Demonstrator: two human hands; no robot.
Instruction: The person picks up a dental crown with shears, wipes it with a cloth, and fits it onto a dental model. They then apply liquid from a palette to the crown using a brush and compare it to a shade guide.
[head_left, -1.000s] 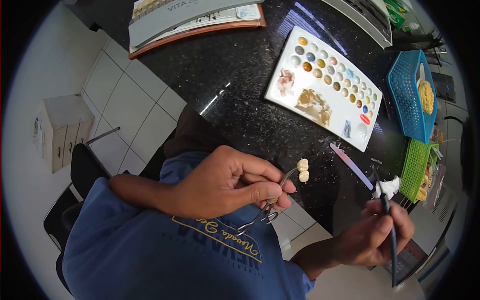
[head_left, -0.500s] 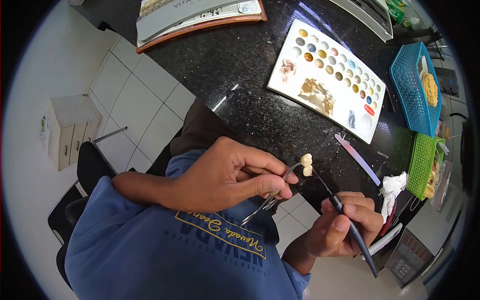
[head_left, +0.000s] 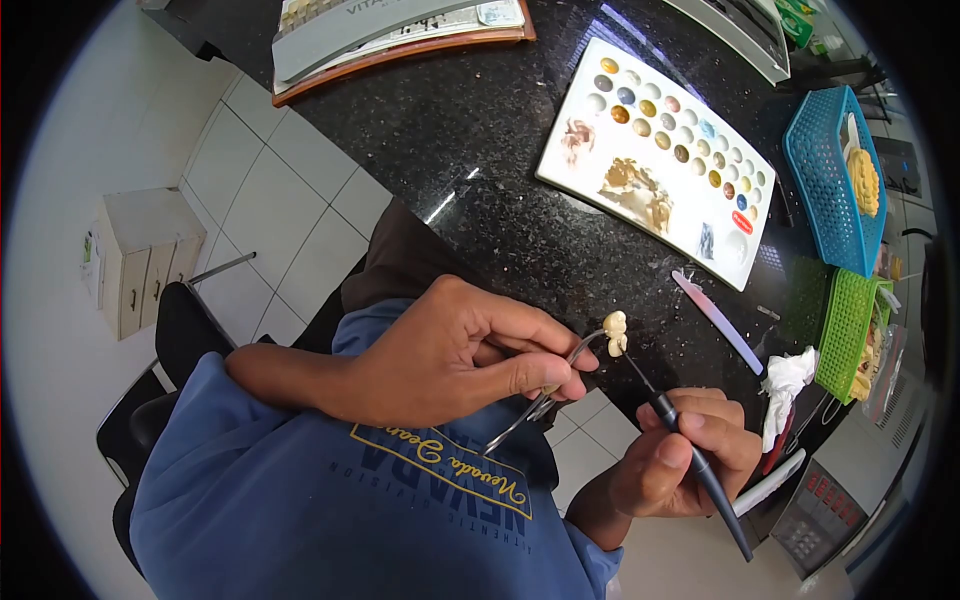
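A small cream-coloured dental crown piece (head_left: pixel 615 322), made of joined teeth, sits at the tip of curved metal forceps (head_left: pixel 589 343). My left hand (head_left: pixel 470 350) is closed around the forceps, its thumb and fingers pinching the handles, which stick out below the palm. From the right, my right hand (head_left: pixel 690 450) grips a thin brush (head_left: pixel 718 492) with a black handle. The fine brush tip meets the lower edge of the crown; whether it touches is too small to tell.
On the black speckled counter (head_left: pixel 480 250) lie a white paint palette (head_left: pixel 560 165), a pink-lilac nail file (head_left: pixel 716 320) and crumpled tissue (head_left: pixel 788 385). Blue (head_left: pixel 825 225) and green baskets (head_left: pixel 838 350) stand at right. A shade guide case (head_left: pixel 400 60) is at upper left.
The crown has turned slightly at the forceps' tip. The brush and my right hand have shifted a little left, and the brush tip is nearer the crown.
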